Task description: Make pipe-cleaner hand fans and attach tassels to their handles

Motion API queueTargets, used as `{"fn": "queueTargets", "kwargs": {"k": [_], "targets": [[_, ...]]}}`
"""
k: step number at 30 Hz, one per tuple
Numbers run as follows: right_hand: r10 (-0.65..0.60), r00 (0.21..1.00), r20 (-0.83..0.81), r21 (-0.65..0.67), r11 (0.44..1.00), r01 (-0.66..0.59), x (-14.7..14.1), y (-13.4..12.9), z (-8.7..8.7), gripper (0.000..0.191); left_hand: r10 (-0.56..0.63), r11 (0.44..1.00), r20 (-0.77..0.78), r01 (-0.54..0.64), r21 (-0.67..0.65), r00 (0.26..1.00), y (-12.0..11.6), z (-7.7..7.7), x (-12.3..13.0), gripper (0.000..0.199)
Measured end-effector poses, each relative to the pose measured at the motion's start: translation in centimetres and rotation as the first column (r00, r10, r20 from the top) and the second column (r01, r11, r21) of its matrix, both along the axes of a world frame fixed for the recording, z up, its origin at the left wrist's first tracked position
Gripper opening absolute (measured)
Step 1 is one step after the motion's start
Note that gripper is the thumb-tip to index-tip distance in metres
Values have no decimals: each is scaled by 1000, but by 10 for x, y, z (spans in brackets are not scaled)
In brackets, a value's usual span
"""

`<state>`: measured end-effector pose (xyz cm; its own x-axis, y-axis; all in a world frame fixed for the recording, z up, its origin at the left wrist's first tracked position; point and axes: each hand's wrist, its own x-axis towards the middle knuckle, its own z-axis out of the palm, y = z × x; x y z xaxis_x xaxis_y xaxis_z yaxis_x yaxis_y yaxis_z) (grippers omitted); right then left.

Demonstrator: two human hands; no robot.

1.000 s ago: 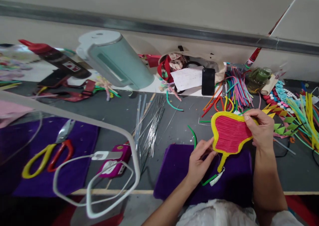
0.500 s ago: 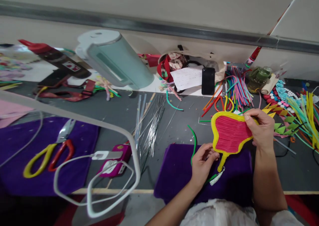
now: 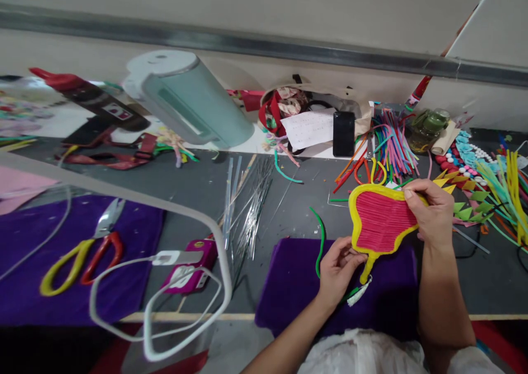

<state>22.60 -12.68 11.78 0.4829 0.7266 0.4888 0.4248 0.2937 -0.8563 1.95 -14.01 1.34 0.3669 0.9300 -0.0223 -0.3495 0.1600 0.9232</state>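
Note:
A pink fan-shaped piece (image 3: 383,220) with a yellow rim and a short yellow handle is held up over a folded purple cloth (image 3: 289,286). My right hand (image 3: 431,209) pinches its upper right edge, thumb in front. At the lower left edge, beside the handle, the fingers of my left hand (image 3: 340,267) are curled together around a green stem (image 3: 320,242), which sticks up past them and shows again below. From the end of the handle hangs a white tassel (image 3: 359,295).
Red-and-yellow scissors (image 3: 108,220) lie on purple cloth at the left, near a magenta device (image 3: 192,264) and a looped white cable. Wires (image 3: 256,209) lie mid-table. Behind stand a pale green jug (image 3: 198,99), a phone (image 3: 344,134) and colourful stems (image 3: 396,143).
My left fingers have shifted very slightly towards the handle. The fan-shaped piece and my right hand have barely moved.

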Motion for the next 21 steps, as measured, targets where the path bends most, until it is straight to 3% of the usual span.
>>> {"fn": "queueTargets", "kwargs": {"k": [4, 8, 10, 14, 21], "targets": [[10, 1000, -2, 4, 1000, -10, 0, 0, 1, 8, -17, 995, -23, 20, 97, 1000, 1, -9, 1, 27], [18, 1000, -12, 3, 1000, -18, 0, 1, 1, 8, 39, 971, -172, 3, 238, 984, 5, -18, -3, 29], [14, 1000, -14, 5, 1000, -14, 0, 1, 1, 8, 28, 948, -274, 61, 312, 961, 9, -19, -6, 28], [5, 1000, -2, 4, 1000, -5, 1, 0, 0, 9, 16, 854, -502, 249, 456, 865, 19, -11, -11, 20], [-4, 1000, -3, -3, 1000, 4, 1, -1, 1, 8, 244, 665, -572, 294, 686, 783, 24, -6, -12, 18]]}}
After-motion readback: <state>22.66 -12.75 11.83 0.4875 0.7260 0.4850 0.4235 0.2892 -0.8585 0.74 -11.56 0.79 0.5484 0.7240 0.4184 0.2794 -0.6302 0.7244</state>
